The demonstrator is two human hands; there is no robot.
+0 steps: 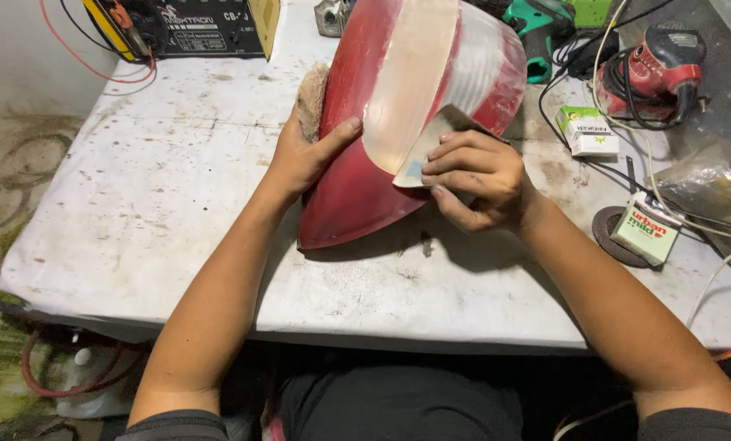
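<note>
The red tail-light lens (365,175) stands tilted on the counter (161,188), its lower tip resting near the front middle and its ribbed clear band leaning away from me. A wide milky strip runs down its face, dull against the glossy red on either side. My right hand (475,180) is closed over a folded sheet of sandpaper (426,147), fingers curled and pressing it flat against the lens where the pale strip meets the red. My left hand (304,155) clasps the lens's left edge, thumb across the front, with a scrap of tan cloth (311,102) pinched behind it against the plastic.

I judge this to be the rubbing-down stage, with the hazed strip partly worked. The next stroke, as I read it, calls for even pressure along the curve while my left keeps the lens from rocking on its tip.

Further out lie two small cardboard boxes (590,131), a dark abrasive disc (614,237), a red power tool (659,69) with tangled cables, a green tool (537,24), and a black-and-yellow charger unit (186,24) at the back.
</note>
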